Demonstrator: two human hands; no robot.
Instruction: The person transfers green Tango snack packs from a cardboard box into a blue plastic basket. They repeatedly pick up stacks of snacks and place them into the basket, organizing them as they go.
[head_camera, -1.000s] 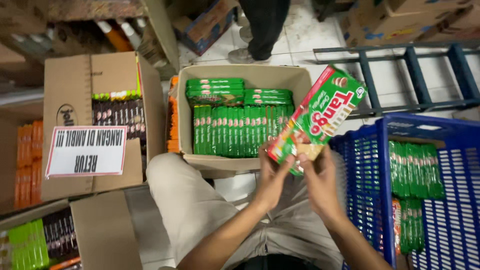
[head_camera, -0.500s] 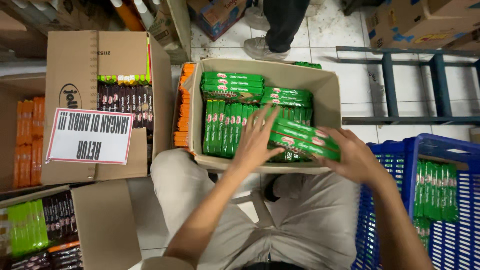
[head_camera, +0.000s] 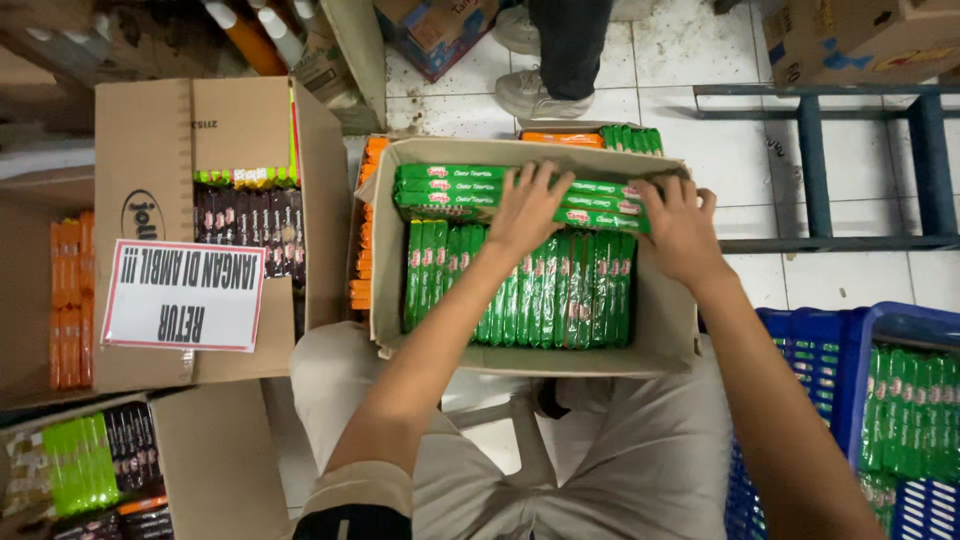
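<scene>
An open cardboard box (head_camera: 520, 360) stands in front of my knees, filled with upright green wafer packs (head_camera: 560, 300). More green packs lie flat in a stack at its far left (head_camera: 440, 190). My left hand (head_camera: 525, 210) and my right hand (head_camera: 680, 225) hold a few green packs (head_camera: 600, 205) flat against the far side of the box. The left hand's fingers are spread over one end and the right hand grips the other end.
A cardboard box (head_camera: 140, 150) on the left holds dark brown packs (head_camera: 245, 230) and carries a white sign (head_camera: 183, 295). A blue crate (head_camera: 830, 350) with green packs is at the right. Another person's shoe (head_camera: 535, 95) and a blue metal frame (head_camera: 820, 170) are beyond.
A second ago both hands held one green pack up in the air. They then took a few packs and moved them forward and down to the far side of the box.
</scene>
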